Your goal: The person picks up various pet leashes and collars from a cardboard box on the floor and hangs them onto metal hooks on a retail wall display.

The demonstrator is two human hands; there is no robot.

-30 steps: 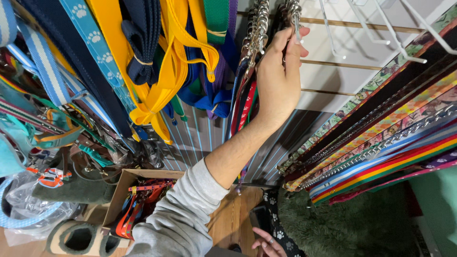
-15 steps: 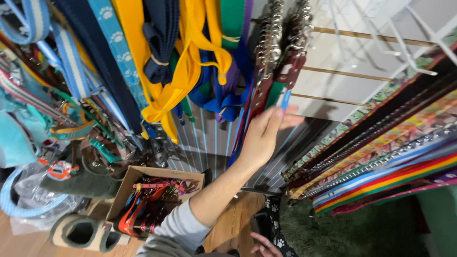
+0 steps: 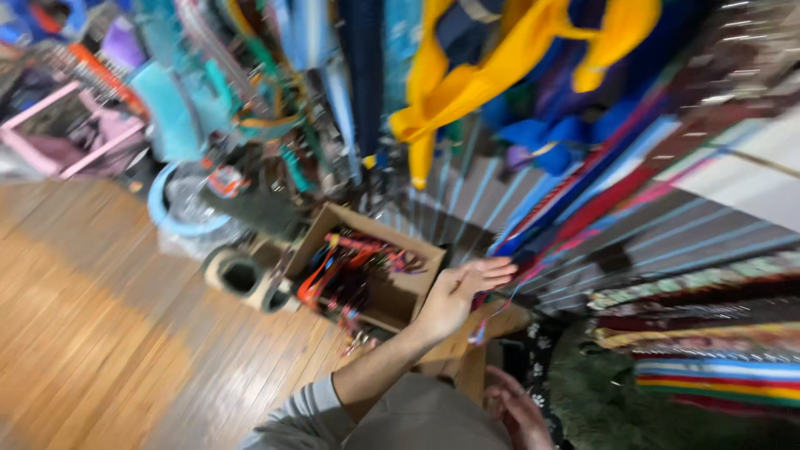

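The picture is blurred by motion. My left hand (image 3: 460, 293), in a grey sleeve, is lowered in front of a cardboard box (image 3: 392, 287) with its palm showing and fingers spread, holding nothing. Its fingertips are next to the lower ends of red and blue leashes (image 3: 583, 204) hanging from a wall rack. My right hand (image 3: 517, 410) is low at the bottom edge, beside a dark strap with pale paw prints (image 3: 533, 354); its grip is too blurred to read.
Yellow and blue straps (image 3: 492, 79) hang above. Striped and patterned leashes (image 3: 717, 375) hang at the right. The box holds red and orange straps (image 3: 350, 267). A pale blue hoop (image 3: 171, 212) and a pink frame (image 3: 62, 133) sit at the left on wooden floor (image 3: 125, 350).
My left hand let go of the metal clips high on the rack and dropped to box height. The view swung down and left, showing more floor.
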